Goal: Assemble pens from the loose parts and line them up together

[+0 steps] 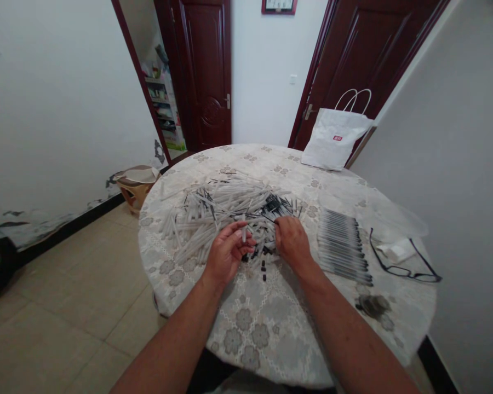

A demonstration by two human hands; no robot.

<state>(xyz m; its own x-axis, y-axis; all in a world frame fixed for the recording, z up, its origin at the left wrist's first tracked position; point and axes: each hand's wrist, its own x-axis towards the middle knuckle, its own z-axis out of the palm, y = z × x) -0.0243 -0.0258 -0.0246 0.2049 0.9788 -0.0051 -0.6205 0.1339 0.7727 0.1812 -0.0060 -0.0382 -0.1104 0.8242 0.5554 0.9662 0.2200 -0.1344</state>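
Observation:
My left hand [229, 253] is curled around a clear plastic pen tube [244, 228], held upright between fingers and thumb. My right hand [291, 239] rests palm down at the near edge of a big heap of clear pen tubes and black refills [225, 210], its fingers pinched on something in the heap that I cannot make out. A few small black caps [263, 266] lie loose on the cloth between my hands. A neat row of assembled pens [342, 245] lies to the right of my right hand.
The round table [254, 328] wears a floral lace cloth. Black-framed glasses [406, 261] and a clear plastic bag [388, 216] lie at the right. A white paper bag [332, 137] stands at the far edge. A small stool [136, 185] stands on the floor left.

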